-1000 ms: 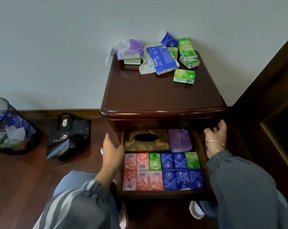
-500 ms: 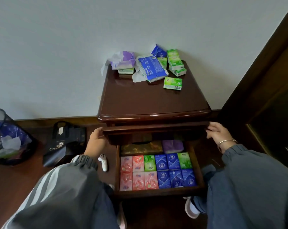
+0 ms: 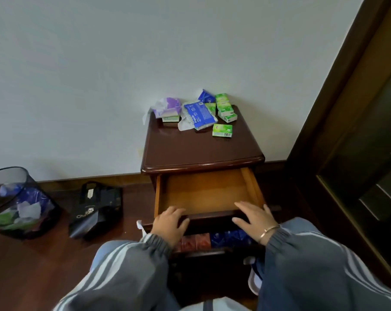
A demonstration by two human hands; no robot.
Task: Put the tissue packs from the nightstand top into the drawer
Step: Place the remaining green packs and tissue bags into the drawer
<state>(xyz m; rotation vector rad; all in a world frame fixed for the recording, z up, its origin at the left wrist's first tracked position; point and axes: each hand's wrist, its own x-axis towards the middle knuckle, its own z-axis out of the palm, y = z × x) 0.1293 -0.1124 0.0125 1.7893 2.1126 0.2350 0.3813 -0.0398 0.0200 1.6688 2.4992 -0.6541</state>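
Sitting at the back of the nightstand (image 3: 190, 149) top, close to the wall, the tissue packs (image 3: 226, 117) are lying in a loose heap. At the left side of the nightstand top a purple pack (image 3: 167, 106) is showing white tissue that is coming out of it, and it is resting on a small green pack (image 3: 171, 118). Near the middle a large blue pack (image 3: 200, 113) with white print is lying flat in a crinkled clear wrapper. Behind it a small dark blue pack (image 3: 205, 96) is leaning at the wall. At the right side several green packs (image 3: 223, 106) are lying piled together, and one single green pack (image 3: 222, 130) is lying apart, a little nearer to the nightstand's front edge.

Under the nightstand top the upper drawer (image 3: 208, 189) is standing pulled out and is showing its bare orange-brown wooden bottom. The left hand (image 3: 169, 225) is gripping the drawer's front edge with curled fingers. The right hand (image 3: 252, 217), wearing a thin bracelet (image 3: 268, 231), is resting on the same edge with its fingers rather straight and spread. Below, in the nightstand's lower drawer (image 3: 212, 252), red packs (image 3: 196, 241) and blue packs (image 3: 230, 236) are partly showing in shadow.

On the floor left of the nightstand a black bag (image 3: 95, 207) and a dark waste bin (image 3: 17, 203) are standing.
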